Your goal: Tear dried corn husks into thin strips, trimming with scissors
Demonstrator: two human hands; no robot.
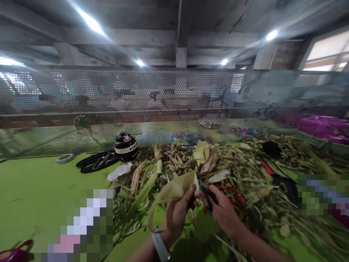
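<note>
My left hand (178, 209), with a watch on its wrist, pinches a broad pale-green corn husk (174, 187) between thumb and fingers. The husk spreads leftward and curls down past the wrist. Close beside it, my right hand (222, 207) has its fingers closed on a dark narrow tool (207, 198), whose kind I cannot make out. The tool's upper end reaches the husk's right edge. Just behind my right hand lie red loop handles (237, 196), like those of scissors. A heap of dry husks (174, 158) spreads beyond both hands.
A perforated metal screen (152, 94) stands across the green table (49, 178). Left of the heap are a black-and-white rounded container (125, 145), a black flat item (98, 162) and a tape roll (65, 158). A purple plastic bag (324, 129) sits at far right.
</note>
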